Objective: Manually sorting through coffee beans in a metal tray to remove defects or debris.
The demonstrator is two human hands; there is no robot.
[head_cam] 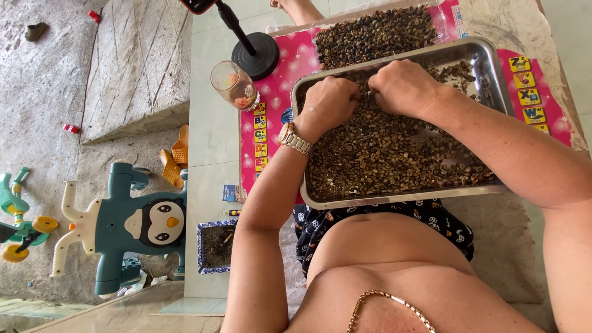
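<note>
A metal tray full of small brown beans rests on my lap. My left hand, with a gold watch at the wrist, is curled knuckles-up on the beans near the tray's far left. My right hand sits beside it, fingers bent down into the beans. Both hands nearly touch each other. What the fingertips pinch is hidden. Beyond the tray, a heap of the same beans lies spread on a pink mat.
A glass cup and a black round stand base sit left of the tray. A small box lies by my left elbow. On the ground at left stand a penguin ride-on toy and yellow sandals.
</note>
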